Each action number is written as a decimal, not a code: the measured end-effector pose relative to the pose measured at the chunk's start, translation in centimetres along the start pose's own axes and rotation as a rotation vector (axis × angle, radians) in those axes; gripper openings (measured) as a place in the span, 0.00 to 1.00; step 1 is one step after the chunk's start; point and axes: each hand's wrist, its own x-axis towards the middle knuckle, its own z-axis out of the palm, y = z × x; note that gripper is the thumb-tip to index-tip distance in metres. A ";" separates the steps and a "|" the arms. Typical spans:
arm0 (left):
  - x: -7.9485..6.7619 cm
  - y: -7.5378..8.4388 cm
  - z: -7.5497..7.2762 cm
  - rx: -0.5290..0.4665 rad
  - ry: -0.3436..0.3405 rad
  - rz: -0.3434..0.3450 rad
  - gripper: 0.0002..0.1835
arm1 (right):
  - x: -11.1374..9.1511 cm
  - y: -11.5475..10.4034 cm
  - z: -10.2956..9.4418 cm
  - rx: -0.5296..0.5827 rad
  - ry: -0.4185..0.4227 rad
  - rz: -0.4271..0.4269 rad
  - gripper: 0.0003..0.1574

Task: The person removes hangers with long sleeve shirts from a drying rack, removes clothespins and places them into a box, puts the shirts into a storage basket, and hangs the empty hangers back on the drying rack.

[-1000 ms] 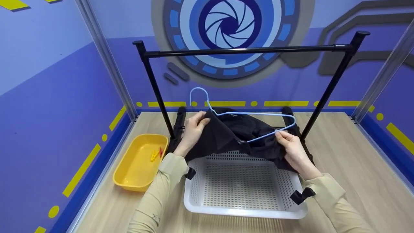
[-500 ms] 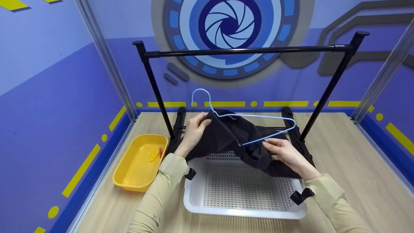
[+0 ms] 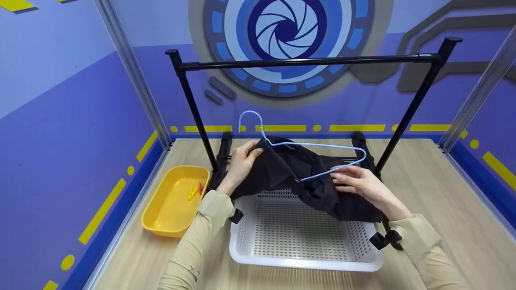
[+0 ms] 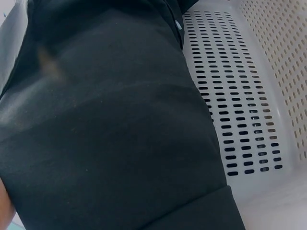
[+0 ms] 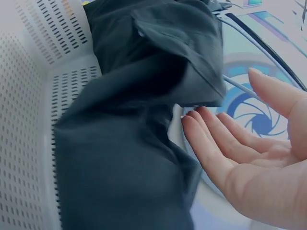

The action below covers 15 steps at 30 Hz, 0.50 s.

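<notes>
A light blue hanger [image 3: 314,143] is partly inside a black garment [image 3: 278,169]; its hook points up and its right end sticks out bare. My left hand [image 3: 242,161] pinches the cloth at the hanger's neck. My right hand [image 3: 367,187] is at the hanger's lower bar. In the right wrist view the right hand [image 5: 249,158] has nearly straight fingers at the cloth's edge, thumb well apart. The garment [image 5: 129,163] hangs in loose folds there. In the left wrist view the cloth [image 4: 110,120] fills most of the picture, a small shiny fastener at its edge.
Under the garment stands a white perforated basket [image 3: 304,264]. A yellow tray [image 3: 163,229] at left holds a yellow clothespin [image 3: 192,194] and a red clothespin [image 3: 200,188]. Behind rises a black rack with a crossbar [image 3: 306,62]. Printed walls enclose the table.
My right hand has slid left from the hanger's right end, and its fingers have loosened from their pinch. The right part of the garment has sunk lower. My left hand stays nearly still.
</notes>
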 end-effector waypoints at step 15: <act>0.0 -0.1 0.0 0.020 -0.021 -0.015 0.07 | -0.4 -2.3 -0.7 -0.018 0.378 -0.279 0.19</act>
